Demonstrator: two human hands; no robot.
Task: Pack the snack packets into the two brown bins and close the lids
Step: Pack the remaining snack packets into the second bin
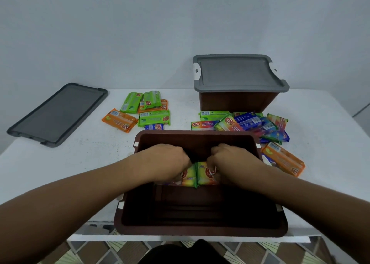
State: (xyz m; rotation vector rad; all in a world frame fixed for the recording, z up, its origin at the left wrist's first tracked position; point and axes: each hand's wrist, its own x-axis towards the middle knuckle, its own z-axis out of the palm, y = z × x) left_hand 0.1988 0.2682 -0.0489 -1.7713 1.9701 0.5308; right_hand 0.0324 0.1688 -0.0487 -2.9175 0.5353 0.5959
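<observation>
Brown plastic, smooth and rectangular, forms the open bin (200, 229) at the near edge of the white table (90, 153), its long axis running away from the viewer. Both hands reach inside it: the left hand (166, 161) and the right hand (230, 159) are each curled down over one glossy rainbow-coloured snack packet (204, 175), the two packets (189, 176) lying side by side and touching on the bin floor; how tightly the fingers grip cannot be told. A second brown bin (236, 101) stands at the far right, covered by a matte grey lid (238, 71) with rounded corners. A second grey lid (58, 113) lies flat at far left. Six loose packets (148, 113) (green, orange, one blue) lie in a group behind the open bin on the left; a heap of overlapping packets (250, 125) lies on the right, uncountable, with one orange packet (283, 159) beside the bin's right rim.
</observation>
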